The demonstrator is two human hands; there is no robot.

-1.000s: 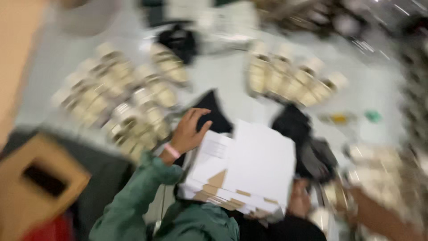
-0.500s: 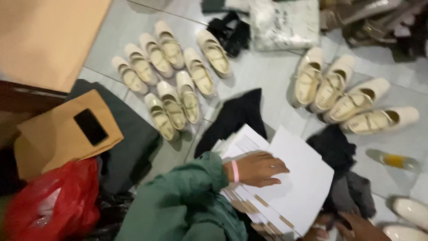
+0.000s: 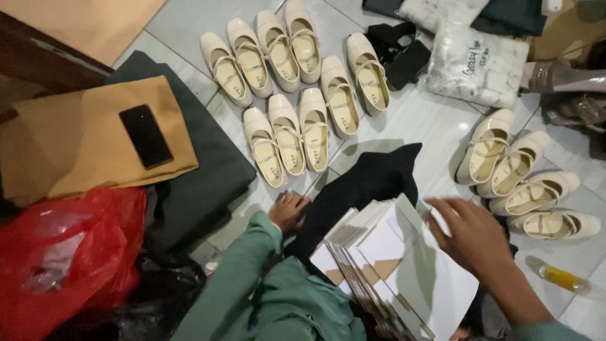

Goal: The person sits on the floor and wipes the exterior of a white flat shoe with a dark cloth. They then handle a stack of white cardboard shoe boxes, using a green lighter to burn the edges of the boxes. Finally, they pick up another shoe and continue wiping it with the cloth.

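Note:
A stack of flat white cardboard sheets [image 3: 404,271] lies fanned in my lap, its edges toward me. My right hand [image 3: 470,233] is over the stack's upper right corner, fingers spread, holding nothing. In a green sleeve, my left hand [image 3: 289,211] rests on the tile floor with fingers curled, at the left edge of a black cloth [image 3: 372,183]. Nothing shows inside that hand. Just beyond it lie rows of cream strap shoes [image 3: 290,136].
More cream shoes [image 3: 524,186] lie at the right, near a small yellow bottle [image 3: 560,278]. At the left are a tan paper bag [image 3: 88,142] with a black phone [image 3: 146,136] on it, a dark cushion [image 3: 202,183] and a red plastic bag [image 3: 63,259]. A white plastic packet [image 3: 476,63] lies at the back.
My left hand has left the top of the white stack and dropped to the floor at its left. My right hand has come in over the stack. The view has swung.

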